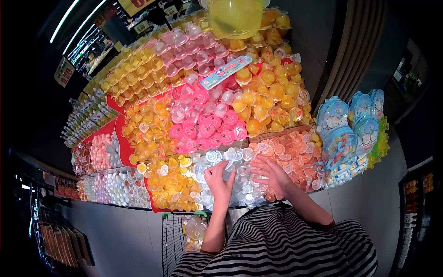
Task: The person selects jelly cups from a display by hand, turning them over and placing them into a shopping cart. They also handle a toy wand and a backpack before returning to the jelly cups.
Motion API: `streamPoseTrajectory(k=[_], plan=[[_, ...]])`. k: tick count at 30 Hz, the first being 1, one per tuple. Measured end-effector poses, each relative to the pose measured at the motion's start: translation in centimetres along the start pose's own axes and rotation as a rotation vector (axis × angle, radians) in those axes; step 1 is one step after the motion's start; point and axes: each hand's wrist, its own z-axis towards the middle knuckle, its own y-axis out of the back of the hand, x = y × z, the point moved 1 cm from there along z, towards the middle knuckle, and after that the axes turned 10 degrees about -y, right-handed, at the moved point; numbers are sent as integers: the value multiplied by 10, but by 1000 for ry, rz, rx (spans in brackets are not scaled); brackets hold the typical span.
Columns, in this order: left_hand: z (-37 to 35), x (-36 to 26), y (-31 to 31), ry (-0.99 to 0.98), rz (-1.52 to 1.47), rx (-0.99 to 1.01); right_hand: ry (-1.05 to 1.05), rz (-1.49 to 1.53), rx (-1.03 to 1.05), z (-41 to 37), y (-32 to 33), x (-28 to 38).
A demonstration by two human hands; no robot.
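Both of my hands are over the front of a store display of small packaged cups. My left hand (pixel 220 182) is over the clear and white cups (pixel 242 184), its thumb and fingers curled close together; whether something small is between them I cannot make out. To its right, my right hand (pixel 272 175) has its fingers spread and pointing left, near the border between the white cups and the orange-pink cups (pixel 300 159). Yellow cups (pixel 170 184) lie left of my left hand. Pink-lidded cups (pixel 207 127) are heaped behind both hands.
A shopping cart (pixel 173 233) with packaged goods in it stands at the front left, against the display. Blue cat-face bags (pixel 334 115) are at the right end. A blue sign strip (pixel 226 72) and a large yellow container (pixel 235 18) stand farther back.
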Motion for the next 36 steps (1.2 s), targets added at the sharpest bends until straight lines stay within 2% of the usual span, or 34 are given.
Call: streamPoseTrajectory(k=[1, 3, 6, 9, 10, 12, 14, 18, 22, 23, 25, 28, 30, 31, 32, 33, 34, 35, 36], plan=[[-1, -15, 3, -22, -39, 98, 7, 98, 64, 1, -5, -5], [5, -54, 9, -224, -95, 279, -2, 302, 180, 3, -7, -17], [9, -53, -16, 23, -657, 128, 67, 243, 74, 19, 40, -42], [50, -48, -47, 673, -2215, -173, 67, 295, -27, 4, 79, -44], [60, -49, -50, 754, -2204, -75, 42, 335, -59, -4, 89, -48], [33, -13, -95, 874, -2048, -67, 29, 349, -128, -19, 110, -53], [20, -15, -96, 1044, -1924, -123, 13, 367, -154, -29, 122, -56], [-23, 0, -64, 1092, -2051, -73, -57, 432, -186, -42, 113, -56], [-50, 0, -30, 1092, -1735, -146, -156, 458, -191, -23, 105, -70], [-51, -2, -24, 1121, -1685, -167, -226, 422, -247, -7, 102, -71], [-51, -6, -22, 1078, -1685, -199, -157, 449, -76, 4, 74, -47], [-49, -4, -35, 1050, -1691, -278, 166, 363, 317, -45, -34, 61], [-40, -10, -40, 1018, -1763, -380, 395, 34, 185, -37, -30, 65], [-36, -15, -45, 866, -1757, -348, 512, -127, 118, -29, -23, 65], [-24, -38, -41, 762, -1698, -279, 411, -278, -23, -16, -6, 49], [-12, -60, -37, 661, -1637, -218, 284, -113, 28, -15, 0, 35], [-12, -62, -42, 534, -1526, 21, 150, 47, 76, -16, 6, 21], [-4, -66, -43, 475, -1415, 100, 6, 207, 117, -17, 9, 17], [6, -62, -43, 520, -1485, 48, 10, 338, 117, -30, -1, 22]])
